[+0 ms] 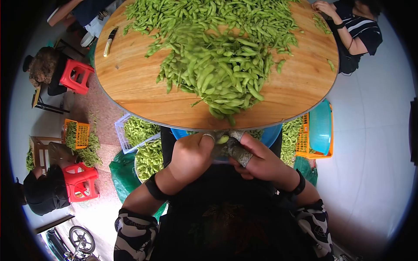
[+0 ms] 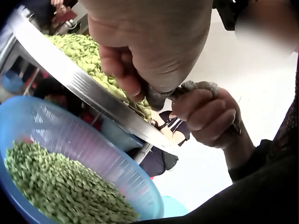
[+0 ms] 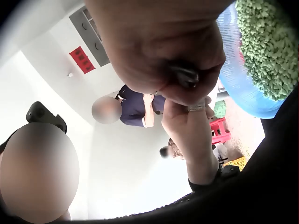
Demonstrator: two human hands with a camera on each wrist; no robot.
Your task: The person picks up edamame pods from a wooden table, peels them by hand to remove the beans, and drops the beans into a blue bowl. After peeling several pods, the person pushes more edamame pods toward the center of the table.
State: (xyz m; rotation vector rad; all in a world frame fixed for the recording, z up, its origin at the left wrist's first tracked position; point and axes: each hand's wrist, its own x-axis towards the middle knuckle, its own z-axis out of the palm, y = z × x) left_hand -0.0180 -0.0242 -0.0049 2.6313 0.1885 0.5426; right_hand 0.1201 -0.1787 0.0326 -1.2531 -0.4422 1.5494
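Note:
Both hands meet at the near edge of the round wooden table (image 1: 139, 93). A green soybean pod (image 1: 223, 139) shows between their fingertips. The left hand (image 1: 191, 156), thumb bent over, pinches the pod. Grey tape wraps the thumb and finger of the right hand (image 1: 261, 158), which is close against the pod. In the right wrist view, the curled right fingers grip a dark, shiny-ended object (image 3: 187, 75), mostly hidden in the palm; I cannot tell its kind. Below the hands stands a blue basket (image 2: 140, 179) with many shelled green beans (image 2: 60, 186).
A large heap of pods (image 1: 226, 69) covers the table's middle and far side. A black-and-gold pen-like object (image 1: 110, 41) lies at its left. Crates of pods stand on both sides, including an orange crate (image 1: 326, 150). Red stools (image 1: 80, 182) and seated people are around.

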